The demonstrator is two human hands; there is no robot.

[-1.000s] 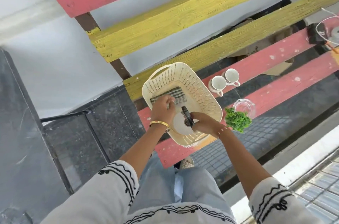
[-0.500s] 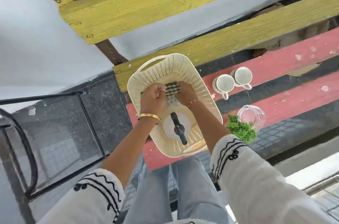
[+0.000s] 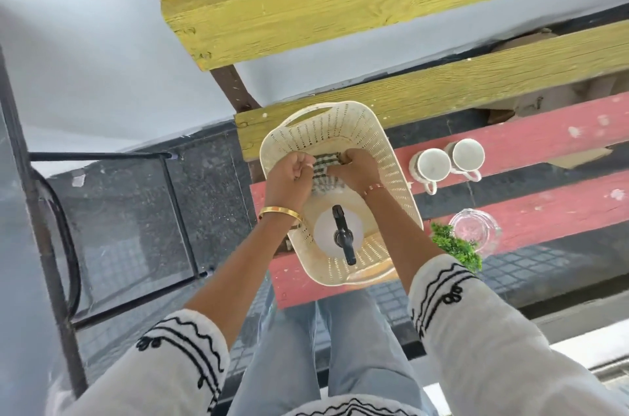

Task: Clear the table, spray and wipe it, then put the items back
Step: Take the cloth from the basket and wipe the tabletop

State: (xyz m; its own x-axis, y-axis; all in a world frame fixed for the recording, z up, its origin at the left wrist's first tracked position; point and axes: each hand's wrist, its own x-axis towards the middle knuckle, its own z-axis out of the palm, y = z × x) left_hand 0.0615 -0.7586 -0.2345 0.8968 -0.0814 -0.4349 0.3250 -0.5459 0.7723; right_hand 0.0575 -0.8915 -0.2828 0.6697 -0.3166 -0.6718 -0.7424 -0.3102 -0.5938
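Both my hands on the cloth (image 3: 324, 173), at the far end of the basket (image 3: 391, 177).

My left hand (image 3: 289, 173) and right hand (image 3: 355, 170) pinch its opposite edges; the spray bottle (image 3: 335, 235) stands nearer me, on the slatted worktop (image 3: 544, 208).

The table (image 3: 510, 150) is made of rough wooden planks, painted matt red on the near side and yellow on the far side, with the grain showing and the red chipped in pale spots. The basket (image 3: 391, 156) is cream perforated plastic with a dull sheen. Inside it lie a woven checked cloth (image 3: 323, 173) and a spray bottle (image 3: 326, 235) of translucent white plastic with a glossy black trigger head. To the right stand two glazed white ceramic cups (image 3: 434, 165) and a clear glass jar (image 3: 474, 230). The left wrist carries a polished gold-coloured metal bangle (image 3: 280, 213).
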